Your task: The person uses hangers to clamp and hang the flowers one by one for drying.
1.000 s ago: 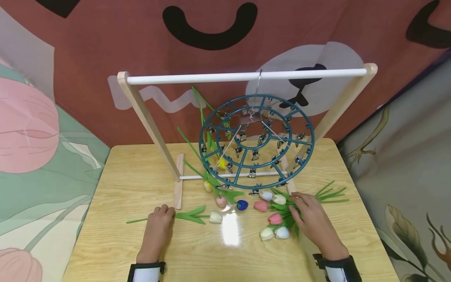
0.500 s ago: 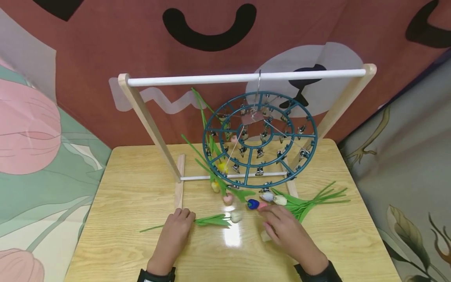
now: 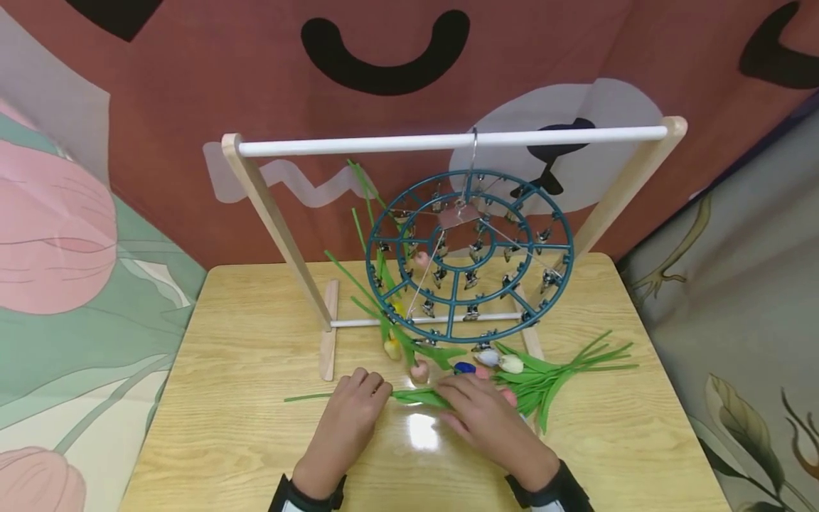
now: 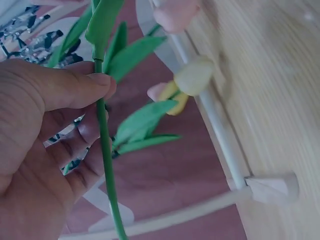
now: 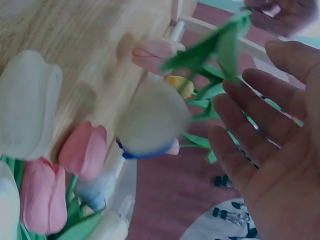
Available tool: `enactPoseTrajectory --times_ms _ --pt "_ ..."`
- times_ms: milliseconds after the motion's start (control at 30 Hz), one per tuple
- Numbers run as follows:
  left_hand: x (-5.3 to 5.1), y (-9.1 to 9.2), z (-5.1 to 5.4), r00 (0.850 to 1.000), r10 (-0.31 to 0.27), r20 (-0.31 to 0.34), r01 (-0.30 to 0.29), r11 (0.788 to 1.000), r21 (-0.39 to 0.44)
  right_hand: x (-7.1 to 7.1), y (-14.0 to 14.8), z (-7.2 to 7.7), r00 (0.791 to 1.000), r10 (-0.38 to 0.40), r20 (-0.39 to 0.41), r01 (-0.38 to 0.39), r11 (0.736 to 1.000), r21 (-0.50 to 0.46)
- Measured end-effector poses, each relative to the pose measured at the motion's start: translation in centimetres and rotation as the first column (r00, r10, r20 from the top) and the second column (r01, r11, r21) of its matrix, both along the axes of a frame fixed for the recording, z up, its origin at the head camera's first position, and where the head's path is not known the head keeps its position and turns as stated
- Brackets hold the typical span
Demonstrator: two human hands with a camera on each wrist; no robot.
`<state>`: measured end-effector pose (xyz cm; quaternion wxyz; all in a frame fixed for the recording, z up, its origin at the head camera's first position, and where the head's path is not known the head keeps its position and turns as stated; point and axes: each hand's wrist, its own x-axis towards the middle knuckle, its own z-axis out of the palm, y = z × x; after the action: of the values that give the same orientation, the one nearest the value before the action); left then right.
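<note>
My left hand (image 3: pixel 350 419) pinches the green stem (image 4: pixel 105 150) of an artificial tulip between thumb and forefinger, just above the table. Its leaves (image 3: pixel 419 397) point right, toward my right hand (image 3: pixel 489 419). In the right wrist view the blurred white tulip head (image 5: pixel 152 117) hangs beside my right hand's loosely extended fingers (image 5: pixel 265 105), which grip nothing. From the head view that white head is hidden behind the right hand. A blue tulip (image 3: pixel 464 368) lies just beyond the right fingertips. Partly under the right hand is a bunch of tulips (image 3: pixel 550 377) with pink, white and pale blue heads.
A round teal clip hanger (image 3: pixel 453 295) with many metal clips hangs from the white bar (image 3: pixel 384 145) of a wooden rack. Behind and below it lie more tulips, including a pink one (image 3: pixel 419 371) and a yellow one (image 3: pixel 392 348). A patterned cloth (image 3: pixel 160 178) backs the table.
My left hand has moved right, carrying the white tulip along. My right hand has left the bunch and come left, to the tulip's head end. The hanger has swung slightly.
</note>
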<state>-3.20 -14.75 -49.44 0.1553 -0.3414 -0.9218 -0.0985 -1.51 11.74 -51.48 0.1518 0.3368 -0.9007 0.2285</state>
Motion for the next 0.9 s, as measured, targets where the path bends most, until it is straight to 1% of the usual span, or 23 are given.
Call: enactPoseTrajectory --times_ms 133,233,300,367,433,500,567,600,633,667,700,767,800,833,867,900 --pt "0.2 0.9 0.2 0.999 -0.045 -0.019 0.045 0.998 0.041 -0.3 -0.6 -0.5 1.0 -0.01 0.01 0.01 0.999 0.038" --pt "0.2 1.5 0.4 0.997 -0.065 -0.044 0.067 0.996 0.064 -0.5 -0.8 -0.9 1.0 -0.022 0.012 0.022 0.999 0.041" --pt "0.3 1.9 0.7 0.996 -0.059 -0.07 0.065 0.995 0.079 -0.6 -0.8 -1.0 0.999 -0.033 0.022 0.032 0.999 0.024" --pt "0.3 2.2 1.0 0.992 -0.045 -0.118 0.055 0.995 0.089 -0.6 -0.7 -1.0 0.998 -0.046 0.034 0.046 0.999 0.0" --pt "0.4 2.6 1.2 0.981 -0.037 -0.189 0.06 0.991 0.121 -0.6 -0.6 -0.9 0.997 -0.061 0.045 0.063 0.998 -0.032" --pt "0.5 2.9 1.4 0.964 -0.04 -0.264 0.09 0.98 0.179 -0.7 -0.4 -0.7 0.996 -0.074 0.051 0.077 0.994 -0.071" --pt "0.6 3.1 1.4 0.943 -0.056 -0.327 0.14 0.961 0.239 -0.8 -0.1 -0.5 0.996 -0.079 0.045 0.084 0.991 -0.107" --pt "0.6 3.2 1.3 0.94 -0.066 -0.336 0.164 0.948 0.272 -0.8 0.0 -0.4 0.996 -0.079 0.04 0.083 0.988 -0.127" --pt "0.6 3.3 1.1 0.941 -0.075 -0.33 0.181 0.935 0.304 -0.8 0.2 -0.3 0.996 -0.075 0.04 0.08 0.985 -0.15" --pt "0.6 3.4 1.0 0.949 -0.08 -0.305 0.184 0.925 0.332 -0.8 0.3 -0.1 0.997 -0.068 0.042 0.075 0.982 -0.176" --pt "0.6 3.4 0.7 0.961 -0.087 -0.263 0.182 0.914 0.363 -0.9 0.5 0.1 0.997 -0.061 0.048 0.069 0.977 -0.202" --pt "0.5 3.7 0.1 0.984 -0.097 -0.151 0.154 0.887 0.435 -0.9 0.7 0.3 0.997 -0.035 0.071 0.053 0.965 -0.258" --pt "0.5 3.9 -0.2 0.99 -0.105 -0.089 0.135 0.866 0.481 -0.9 0.8 0.4 0.996 -0.023 0.082 0.045 0.958 -0.285" --pt "0.4 4.1 -0.5 0.993 -0.116 -0.032 0.115 0.842 0.527 -0.9 0.8 0.5 0.996 -0.011 0.094 0.04 0.951 -0.306" --pt "0.4 4.4 -0.8 0.991 -0.133 0.019 0.098 0.813 0.574 -0.9 0.8 0.7 0.995 -0.006 0.101 0.038 0.948 -0.317" --pt "0.4 4.8 -1.1 0.986 -0.156 0.054 0.089 0.776 0.625 -0.9 0.8 0.7 0.995 0.002 0.104 0.033 0.944 -0.327"
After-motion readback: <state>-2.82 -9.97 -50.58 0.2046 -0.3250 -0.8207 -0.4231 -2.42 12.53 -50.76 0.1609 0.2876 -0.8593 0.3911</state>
